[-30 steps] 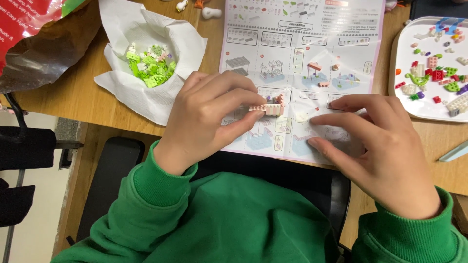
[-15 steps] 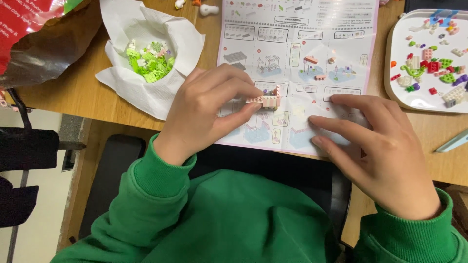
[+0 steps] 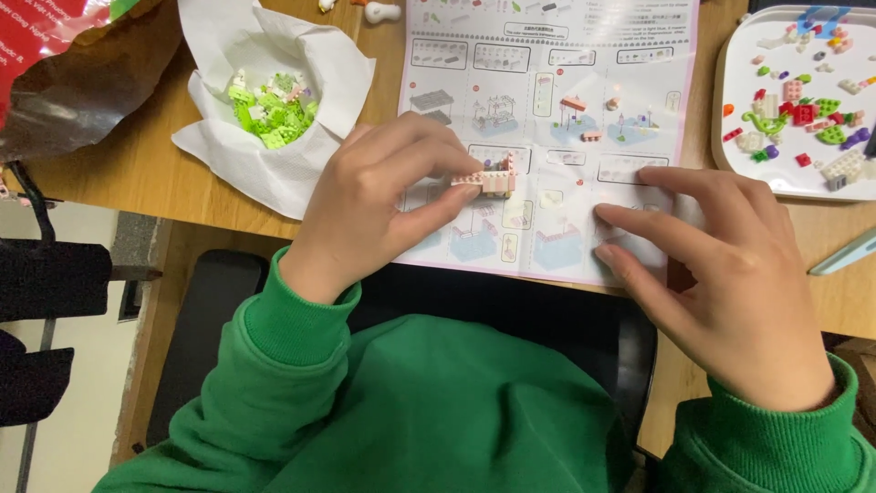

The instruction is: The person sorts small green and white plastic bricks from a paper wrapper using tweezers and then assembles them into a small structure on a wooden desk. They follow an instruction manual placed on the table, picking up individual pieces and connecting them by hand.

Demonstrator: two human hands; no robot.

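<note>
- The left hand (image 3: 379, 205), at the centre-left of the frame, pinches a small pink brick assembly (image 3: 490, 178) between thumb and fingertips; the piece sticks out to the right of the fingers, just above the middle of the frame.
- The pink brick assembly sits over the lower middle of the instruction sheet (image 3: 547, 100), which is spread on the wooden table (image 3: 128, 173) and fills the upper centre of the frame. Whether the piece rests on the paper or is held just above it is hard to tell from this angle.
- The right hand (image 3: 721, 274), at the lower right, grasps nothing: its fingers are stretched out flat, with the fingertips pressing on the lower right corner of the instruction sheet, a little way right of the pink piece.
- Upper left of the left hand, a crumpled white paper wrapper (image 3: 274, 100) holds a heap of light green and white bricks (image 3: 269, 110).
- At the upper right edge, a white tray (image 3: 730, 137) carries scattered small bricks in red, green, pink, purple and white.
- A red and brown bag (image 3: 64, 73) lies in the upper left corner.
- Green sleeves cover both wrists along the bottom of the frame.
</note>
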